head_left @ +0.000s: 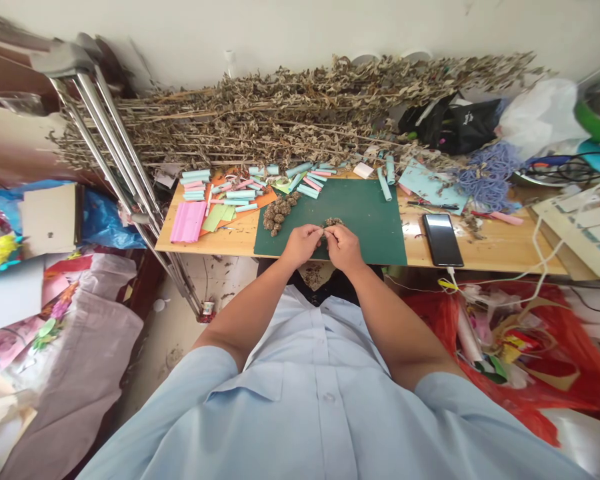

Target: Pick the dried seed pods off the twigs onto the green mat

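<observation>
Over the front part of a dark green cutting mat (370, 207), my left hand (303, 244) and my right hand (344, 248) meet with their fingertips pinched together. Whatever sits between them is too small to make out; it looks brown. Just beyond my right fingers lies a small group of brown, crumbly-looking balls (334, 221), partly hidden by the hand. A larger heap of similar brown balls (279, 213) rests at the mat's left side, beyond my left hand.
Dried leafy stalks (260, 113) are heaped along the wall. Rolled blue and pink papers (240, 195) lie behind and left of the mat. A phone (443, 239) on a cable, purple yarn (490, 175) and a power strip (580, 227) are right. Metal crutches (115, 140) lean left.
</observation>
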Demonstrator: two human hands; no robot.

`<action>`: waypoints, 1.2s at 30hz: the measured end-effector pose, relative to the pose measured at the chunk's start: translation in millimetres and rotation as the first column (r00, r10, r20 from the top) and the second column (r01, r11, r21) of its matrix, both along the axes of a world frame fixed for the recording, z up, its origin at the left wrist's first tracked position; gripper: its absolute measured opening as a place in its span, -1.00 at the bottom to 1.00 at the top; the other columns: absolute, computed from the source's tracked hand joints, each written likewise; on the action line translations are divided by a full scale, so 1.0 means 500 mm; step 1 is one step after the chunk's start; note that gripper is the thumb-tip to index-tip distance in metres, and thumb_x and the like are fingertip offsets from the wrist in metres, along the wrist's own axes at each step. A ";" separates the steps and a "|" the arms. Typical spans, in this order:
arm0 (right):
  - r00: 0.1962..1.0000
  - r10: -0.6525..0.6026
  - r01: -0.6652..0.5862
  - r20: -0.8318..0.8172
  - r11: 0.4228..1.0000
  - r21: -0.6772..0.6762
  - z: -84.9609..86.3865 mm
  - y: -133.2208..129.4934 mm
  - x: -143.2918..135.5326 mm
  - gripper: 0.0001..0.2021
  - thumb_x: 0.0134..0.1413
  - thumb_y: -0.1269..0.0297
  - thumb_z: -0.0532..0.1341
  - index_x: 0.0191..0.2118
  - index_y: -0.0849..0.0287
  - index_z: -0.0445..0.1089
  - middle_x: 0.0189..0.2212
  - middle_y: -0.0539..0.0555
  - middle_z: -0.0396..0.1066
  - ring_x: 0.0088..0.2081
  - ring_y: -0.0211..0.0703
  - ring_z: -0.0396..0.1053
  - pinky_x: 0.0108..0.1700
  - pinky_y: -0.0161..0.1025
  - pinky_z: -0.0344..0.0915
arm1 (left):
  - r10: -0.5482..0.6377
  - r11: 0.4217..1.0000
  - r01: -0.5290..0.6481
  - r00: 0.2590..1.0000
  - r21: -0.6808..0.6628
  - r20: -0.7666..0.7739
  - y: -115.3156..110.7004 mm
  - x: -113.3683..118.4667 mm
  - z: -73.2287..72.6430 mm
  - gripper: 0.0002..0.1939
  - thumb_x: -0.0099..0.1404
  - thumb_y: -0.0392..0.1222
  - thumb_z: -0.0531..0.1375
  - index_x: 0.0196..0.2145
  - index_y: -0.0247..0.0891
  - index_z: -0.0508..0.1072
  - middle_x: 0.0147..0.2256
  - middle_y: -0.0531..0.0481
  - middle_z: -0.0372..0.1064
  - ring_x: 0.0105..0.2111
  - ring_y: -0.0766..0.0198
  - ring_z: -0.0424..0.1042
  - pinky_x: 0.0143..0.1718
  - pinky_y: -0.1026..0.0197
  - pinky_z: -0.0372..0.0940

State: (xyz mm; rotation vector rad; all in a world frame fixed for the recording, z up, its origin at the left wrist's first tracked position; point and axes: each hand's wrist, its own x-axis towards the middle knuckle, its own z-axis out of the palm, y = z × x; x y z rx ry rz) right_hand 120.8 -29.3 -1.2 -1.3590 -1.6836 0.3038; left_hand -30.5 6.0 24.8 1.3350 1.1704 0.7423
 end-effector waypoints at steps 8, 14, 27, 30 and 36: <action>0.999 -0.035 0.034 0.038 0.999 0.016 -0.004 0.000 -0.004 -0.75 0.38 0.19 0.08 -0.28 0.10 0.44 -0.35 0.12 0.48 -0.28 -0.05 0.42 -0.17 -0.13 0.36 | 0.008 0.997 -0.003 0.997 0.071 -0.080 0.000 -0.004 0.011 -0.75 0.29 -0.09 0.13 -0.46 -0.26 0.45 -0.57 0.05 0.33 -0.55 0.36 0.24 -0.48 0.30 0.14; 0.998 0.020 -0.021 0.054 1.000 0.013 -0.001 -0.001 -0.001 -0.76 0.39 0.24 0.05 -0.26 0.10 0.42 -0.34 0.12 0.46 -0.26 -0.06 0.41 -0.16 -0.13 0.35 | 0.021 0.998 -0.017 0.997 0.052 -0.072 0.004 0.000 0.007 -0.80 0.24 -0.15 0.13 -0.46 -0.27 0.47 -0.58 0.05 0.33 -0.57 0.36 0.21 -0.50 0.29 0.11; 0.999 -0.029 0.029 -0.013 1.000 0.005 -0.007 0.006 -0.003 -0.77 0.37 0.20 0.11 -0.26 0.09 0.48 -0.34 0.09 0.50 -0.27 -0.08 0.43 -0.15 -0.13 0.37 | 0.055 0.998 -0.055 0.998 -0.027 0.019 0.006 0.003 0.001 -0.80 0.27 -0.11 0.14 -0.44 -0.26 0.43 -0.56 0.06 0.33 -0.60 0.40 0.21 -0.54 0.31 0.11; 0.999 -0.038 0.038 -0.001 0.999 0.025 -0.008 0.005 -0.004 -0.77 0.38 0.21 0.10 -0.25 0.10 0.48 -0.32 0.10 0.51 -0.25 -0.08 0.44 -0.13 -0.13 0.38 | 0.055 0.998 -0.054 0.998 0.027 -0.043 0.008 0.005 0.000 -0.79 0.27 -0.13 0.12 -0.45 -0.27 0.44 -0.55 0.03 0.36 -0.55 0.37 0.25 -0.50 0.30 0.13; 0.998 -0.053 0.051 0.040 0.998 0.038 -0.009 0.003 -0.006 -0.75 0.39 0.20 0.08 -0.26 0.10 0.46 -0.33 0.12 0.50 -0.25 -0.06 0.44 -0.13 -0.13 0.38 | 0.029 0.997 -0.021 0.992 0.072 -0.120 0.008 0.005 0.005 -0.75 0.26 -0.16 0.09 -0.49 -0.29 0.46 -0.54 0.01 0.39 -0.53 0.35 0.26 -0.46 0.28 0.14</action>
